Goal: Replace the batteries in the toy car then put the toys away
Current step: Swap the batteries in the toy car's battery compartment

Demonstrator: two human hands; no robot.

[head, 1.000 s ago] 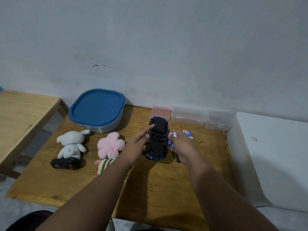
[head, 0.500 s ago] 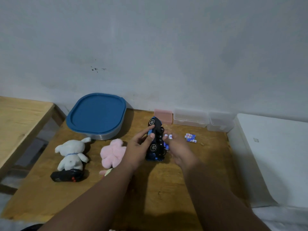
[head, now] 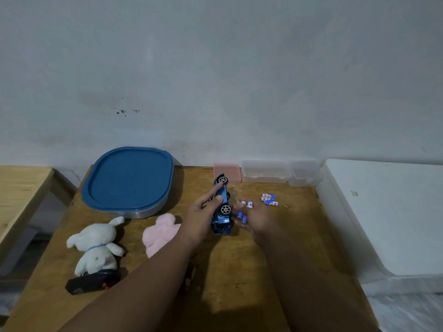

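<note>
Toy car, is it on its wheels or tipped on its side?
Tipped on its side: the toy car shows two wheel faces toward the camera, held by the left hand.

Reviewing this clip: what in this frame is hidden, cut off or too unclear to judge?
All in the head view:
1. Toy car battery compartment: car tipped on its side in the left hand, underside barely shows.
2. Batteries in the right hand: blurred, fingers cover them; count unclear.
3. Pink plush: left forearm hides its lower part.
4. Blue-lidded container: lid hides contents.
</note>
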